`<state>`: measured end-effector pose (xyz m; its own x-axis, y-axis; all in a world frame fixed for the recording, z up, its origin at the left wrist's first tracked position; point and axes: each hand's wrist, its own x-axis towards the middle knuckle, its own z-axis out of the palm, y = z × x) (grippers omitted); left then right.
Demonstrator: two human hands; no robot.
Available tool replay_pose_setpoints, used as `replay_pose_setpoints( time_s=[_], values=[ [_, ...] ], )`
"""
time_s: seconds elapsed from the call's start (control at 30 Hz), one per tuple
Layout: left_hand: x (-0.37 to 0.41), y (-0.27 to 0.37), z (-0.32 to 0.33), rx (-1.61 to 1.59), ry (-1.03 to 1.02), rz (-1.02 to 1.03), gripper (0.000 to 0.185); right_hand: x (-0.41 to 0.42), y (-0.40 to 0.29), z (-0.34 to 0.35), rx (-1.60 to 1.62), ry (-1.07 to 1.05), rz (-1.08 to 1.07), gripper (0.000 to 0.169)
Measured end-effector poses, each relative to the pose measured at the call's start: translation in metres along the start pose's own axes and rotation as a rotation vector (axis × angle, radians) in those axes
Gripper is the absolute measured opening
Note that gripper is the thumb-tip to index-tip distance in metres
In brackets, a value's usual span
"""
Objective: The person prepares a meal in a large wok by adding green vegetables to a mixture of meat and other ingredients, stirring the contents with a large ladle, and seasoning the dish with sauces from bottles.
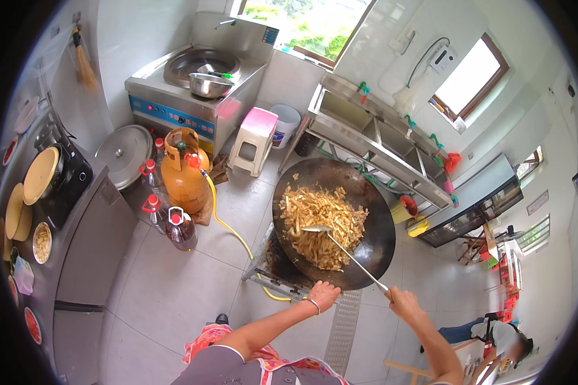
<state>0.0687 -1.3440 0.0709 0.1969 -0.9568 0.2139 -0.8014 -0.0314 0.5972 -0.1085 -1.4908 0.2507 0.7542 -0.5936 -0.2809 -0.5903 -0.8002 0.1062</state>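
Observation:
A large blackened wok (375, 211) rests on a metal-framed gas stove (265, 274). Pale brown food cut in strips (318, 211) is heaped inside it. My right hand (404, 303) is closed on the wooden handle of a long metal wok spatula (354, 260), whose blade lies on top of the heap. My left hand (324, 294), with a bracelet at the wrist, is at the wok's near rim; its fingers are bent over the edge, and whether they hold a cloth or handle is hidden.
An orange gas cylinder (185, 178) with a yellow hose (216, 207) stands left of the wok, beside oil bottles (180, 231). Behind are a stool (255, 139) and a steel sink (347, 108). A counter with dishes (42, 243) runs along the left. Another person (503, 337) is at lower right.

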Motion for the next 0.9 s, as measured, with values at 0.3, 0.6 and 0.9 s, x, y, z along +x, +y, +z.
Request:
replay_pose_setpoints(
  time_s=[0.3,0.6,0.9],
  values=[
    [-0.003,-0.003,-0.001,0.023,0.052,0.016,0.011,0.000,-0.034,-0.081,0.161,0.335,-0.038,0.025],
    [-0.002,0.001,0.007,0.026,0.035,0.003,0.011,0.111,-0.063,-0.055,-0.020,0.172,-0.181,0.022],
    [-0.003,-0.007,0.007,-0.011,0.085,0.016,0.011,0.135,-0.018,0.026,0.219,0.170,0.068,0.031]
  ],
)
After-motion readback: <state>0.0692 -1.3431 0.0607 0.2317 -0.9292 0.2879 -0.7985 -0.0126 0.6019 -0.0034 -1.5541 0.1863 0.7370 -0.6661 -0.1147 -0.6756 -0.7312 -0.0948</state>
